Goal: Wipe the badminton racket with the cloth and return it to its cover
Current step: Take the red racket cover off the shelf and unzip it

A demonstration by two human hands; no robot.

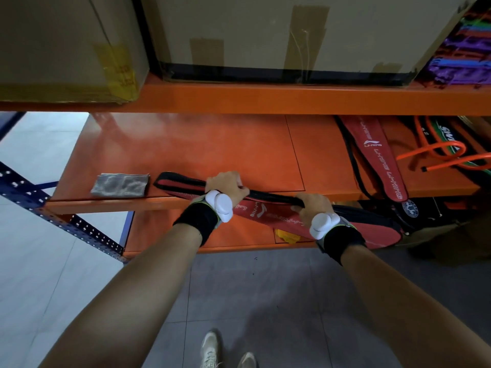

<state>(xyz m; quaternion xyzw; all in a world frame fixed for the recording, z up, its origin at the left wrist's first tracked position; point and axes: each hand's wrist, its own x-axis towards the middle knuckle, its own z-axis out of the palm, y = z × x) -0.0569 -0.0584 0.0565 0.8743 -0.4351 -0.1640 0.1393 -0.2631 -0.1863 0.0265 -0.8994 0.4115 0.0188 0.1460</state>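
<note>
A red and black racket cover [268, 212] lies slanted across the front edge of the orange shelf [186, 152], its narrow end at the left and its wide end overhanging at the right. My left hand [225, 184] grips its narrow part from above. My right hand [313, 205] is closed on the black edge of the cover near its middle. A grey folded cloth [121, 184] lies flat on the shelf, left of the cover and apart from it. The racket itself is hidden from view.
A second red cover [382, 158] and black bags with orange handles [446, 152] fill the shelf's right side. Cardboard boxes [265, 35] stand on the shelf above. A blue perforated upright [61, 216] runs at the left. My shoes [225, 351] stand on grey floor tiles.
</note>
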